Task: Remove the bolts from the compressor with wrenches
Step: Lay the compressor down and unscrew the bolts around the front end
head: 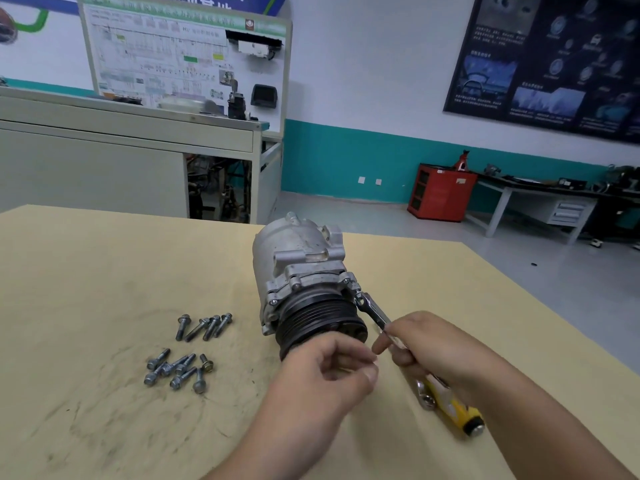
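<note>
The compressor lies on its side mid-counter, pulley end facing you. Your right hand grips the wrench shank, its head seated on a flange bolt at the right edge. Your left hand sits just before the pulley, fingers loosely curled, nothing visible in them. Loose bolts lie in two clusters left of the compressor. A yellow-handled tool lies beneath your right wrist.

tan table carries compressor, loose bolts in two clusters, yellow-handled tool.

Wrench handle inside right hand; poster text illegible
</note>
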